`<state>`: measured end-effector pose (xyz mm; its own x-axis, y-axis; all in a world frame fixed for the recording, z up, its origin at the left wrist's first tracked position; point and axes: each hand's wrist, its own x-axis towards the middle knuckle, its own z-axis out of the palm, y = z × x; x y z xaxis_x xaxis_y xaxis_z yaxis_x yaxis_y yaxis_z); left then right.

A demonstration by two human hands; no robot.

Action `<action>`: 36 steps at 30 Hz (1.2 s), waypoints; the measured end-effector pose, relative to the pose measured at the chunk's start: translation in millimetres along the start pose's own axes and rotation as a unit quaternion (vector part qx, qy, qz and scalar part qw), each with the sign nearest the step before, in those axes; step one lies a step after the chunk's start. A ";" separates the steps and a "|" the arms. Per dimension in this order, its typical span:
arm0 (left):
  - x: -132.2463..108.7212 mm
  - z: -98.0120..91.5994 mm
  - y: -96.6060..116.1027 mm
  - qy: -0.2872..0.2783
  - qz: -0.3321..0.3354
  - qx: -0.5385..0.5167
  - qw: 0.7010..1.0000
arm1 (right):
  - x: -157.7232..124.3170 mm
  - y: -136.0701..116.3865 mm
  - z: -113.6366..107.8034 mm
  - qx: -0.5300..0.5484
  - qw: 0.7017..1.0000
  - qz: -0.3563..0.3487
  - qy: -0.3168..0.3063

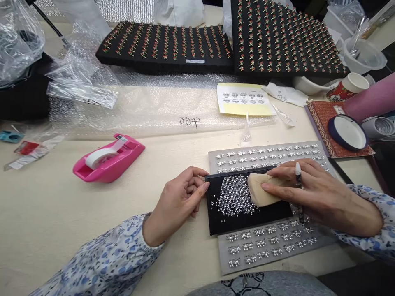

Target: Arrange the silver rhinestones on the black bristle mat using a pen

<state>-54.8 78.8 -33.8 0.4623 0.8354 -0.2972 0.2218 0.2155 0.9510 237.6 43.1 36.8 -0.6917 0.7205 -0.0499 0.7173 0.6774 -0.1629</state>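
Note:
My left hand (177,203) pinches the left edge of a small black tray (262,223) between thumb and fingers. Tiny clear rhinestones (235,195) lie in the tray in a dense patch, with a few strays at its left and lower side. In my right hand (324,195) is a cream-coloured sponge (262,193), pressed against the right side of the patch. A pen-like stick with a pale pointed tip (298,169) is also tucked between the right fingers. Under the tray rests a grey foam board (226,269) carrying rows of small silver jewellery pieces (262,243).
Left of the tray stands a pink tape dispenser (111,158). Bubble wrap (148,105) and a label sheet (243,98) lie farther back. Two black foam boards (148,65) (247,73) with red-and-green pieces line the back. A paper cup (348,86) and round lid (348,131) are right.

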 end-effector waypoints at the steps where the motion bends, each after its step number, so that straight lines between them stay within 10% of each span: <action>1: 0.1 0.0 -0.2 0.000 0.000 0.000 1.000 | 2.3 -1.2 0.1 0.007 1.000 -0.002 0.008; 10: -1.7 -0.7 -1.0 0.001 0.000 -0.005 1.000 | 45.5 -27.3 8.9 0.001 0.997 -0.066 -0.032; 23: -0.9 -0.3 0.5 0.004 0.000 -0.002 1.000 | -1.4 0.5 -1.9 0.010 1.000 -0.019 -0.021; 36: -1.7 -0.4 1.8 -0.001 -0.001 -0.009 1.000 | 31.9 6.1 7.1 -0.002 1.000 -0.016 0.016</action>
<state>-55.5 78.0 -31.5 0.4635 0.8337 -0.3000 0.2068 0.2275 0.9516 219.3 69.1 27.2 -0.7110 0.7031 -0.0136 0.6956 0.7004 -0.1598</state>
